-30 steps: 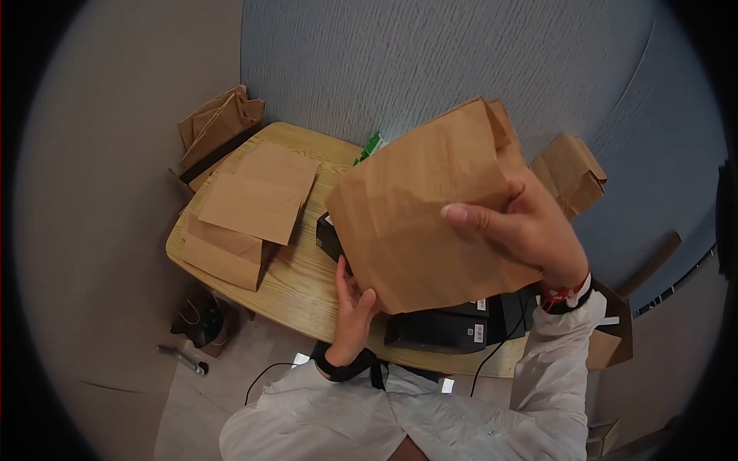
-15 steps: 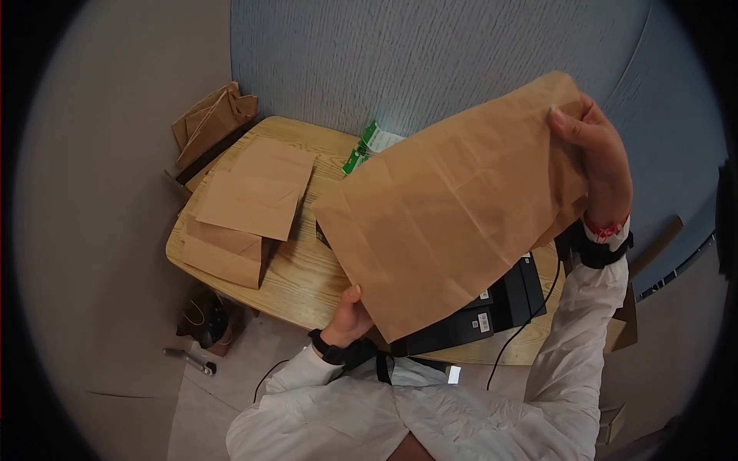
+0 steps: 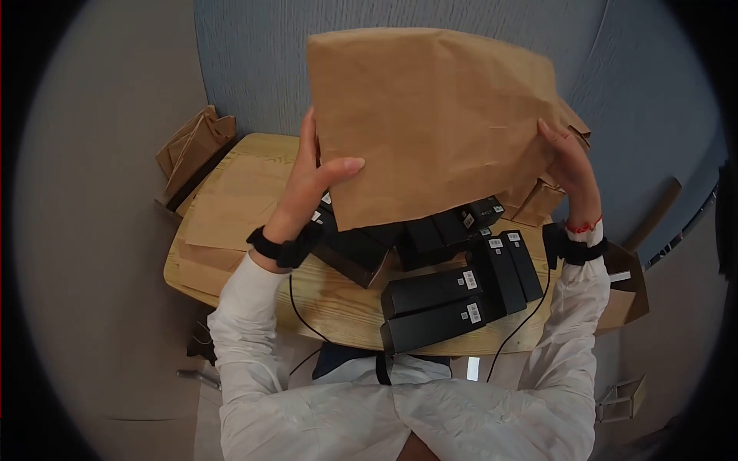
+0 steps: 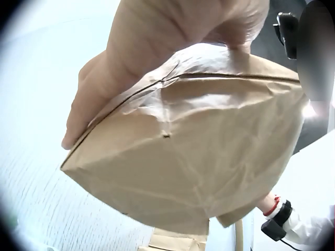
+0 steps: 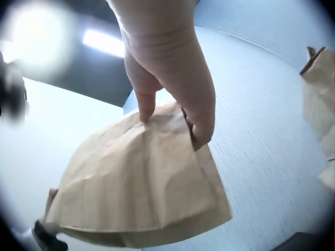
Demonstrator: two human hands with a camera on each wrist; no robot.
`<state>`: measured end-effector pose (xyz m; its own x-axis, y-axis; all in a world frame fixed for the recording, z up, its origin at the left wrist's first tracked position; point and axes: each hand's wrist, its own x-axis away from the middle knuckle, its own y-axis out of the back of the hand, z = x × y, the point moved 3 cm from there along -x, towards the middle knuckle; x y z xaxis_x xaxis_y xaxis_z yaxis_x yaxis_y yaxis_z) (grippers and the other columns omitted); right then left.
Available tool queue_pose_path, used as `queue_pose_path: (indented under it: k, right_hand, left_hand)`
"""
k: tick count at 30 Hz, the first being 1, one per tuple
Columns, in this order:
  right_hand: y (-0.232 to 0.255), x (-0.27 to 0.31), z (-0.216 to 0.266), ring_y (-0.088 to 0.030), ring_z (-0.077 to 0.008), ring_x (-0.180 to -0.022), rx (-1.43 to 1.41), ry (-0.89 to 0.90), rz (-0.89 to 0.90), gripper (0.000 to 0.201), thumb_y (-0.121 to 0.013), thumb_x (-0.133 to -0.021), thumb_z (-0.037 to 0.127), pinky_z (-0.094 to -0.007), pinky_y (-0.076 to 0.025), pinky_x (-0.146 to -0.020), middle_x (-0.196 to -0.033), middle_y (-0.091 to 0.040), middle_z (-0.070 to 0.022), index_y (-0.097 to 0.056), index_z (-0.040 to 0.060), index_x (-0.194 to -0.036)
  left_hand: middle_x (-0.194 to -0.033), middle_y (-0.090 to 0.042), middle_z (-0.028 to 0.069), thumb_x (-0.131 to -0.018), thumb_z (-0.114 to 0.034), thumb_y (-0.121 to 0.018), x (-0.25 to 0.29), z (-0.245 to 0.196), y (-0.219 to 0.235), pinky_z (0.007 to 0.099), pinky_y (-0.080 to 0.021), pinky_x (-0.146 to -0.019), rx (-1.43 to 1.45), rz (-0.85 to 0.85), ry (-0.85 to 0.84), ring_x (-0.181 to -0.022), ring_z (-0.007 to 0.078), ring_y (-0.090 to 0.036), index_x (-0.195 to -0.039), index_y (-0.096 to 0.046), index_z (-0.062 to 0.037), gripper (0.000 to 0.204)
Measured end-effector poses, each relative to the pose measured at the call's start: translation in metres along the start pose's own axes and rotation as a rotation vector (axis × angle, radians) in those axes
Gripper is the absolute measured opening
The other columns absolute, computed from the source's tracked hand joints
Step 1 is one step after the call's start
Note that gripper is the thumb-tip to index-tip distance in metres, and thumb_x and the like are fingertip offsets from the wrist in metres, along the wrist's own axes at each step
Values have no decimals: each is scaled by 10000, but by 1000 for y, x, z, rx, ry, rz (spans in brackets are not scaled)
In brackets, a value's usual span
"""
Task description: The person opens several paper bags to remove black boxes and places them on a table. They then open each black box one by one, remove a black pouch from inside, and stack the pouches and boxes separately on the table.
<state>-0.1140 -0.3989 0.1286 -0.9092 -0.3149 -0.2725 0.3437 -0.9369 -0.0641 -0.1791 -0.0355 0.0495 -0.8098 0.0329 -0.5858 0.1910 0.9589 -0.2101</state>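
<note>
A brown paper bag is held up over the table between both hands. My left hand grips its left end, the thumb on the near face and the fingers behind. At the other end my right hand pinches the bag, thumb in front. In the left wrist view the left hand clasps the edge of the bag, whose end panel bulges. The right wrist view shows the right hand with thumb and fingers on either side of the bag.
Several black boxes with white labels lie on the wooden table. Flat paper bags are at its left, and folded bags stand beyond the left edge. Black cables hang near the front edge. An open carton is at the right.
The bag has been raised and levelled out. The left hand has moved up and left to its left end; the right hand has shifted slightly left and down. More black boxes show beneath.
</note>
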Motion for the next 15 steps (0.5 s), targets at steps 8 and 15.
queue_pose_path:
  k: [8,15]
  right_hand:
    - [55,-1,-46,-561,-71,-773,619,40,-404,489,-637,-893,412,-209,-455,-695,-920,-603,2,-535,22,-1168]
    - [0,5,7,-552,-107,-756,464,376,-235,493,-553,-924,478,-251,-457,-689,-900,-593,-74,-566,-7,-1009]
  left_hand:
    - [-1246,-406,260,-578,-405,-785,-73,-26,-51,479,-305,-1043,-801,211,-43,-1220,393,-333,-1467,-231,-144,1079]
    - [-1170,-435,272,-536,-485,-747,-96,-12,-94,487,-339,-995,-1167,539,23,-1098,409,-389,-1450,-266,-163,1082]
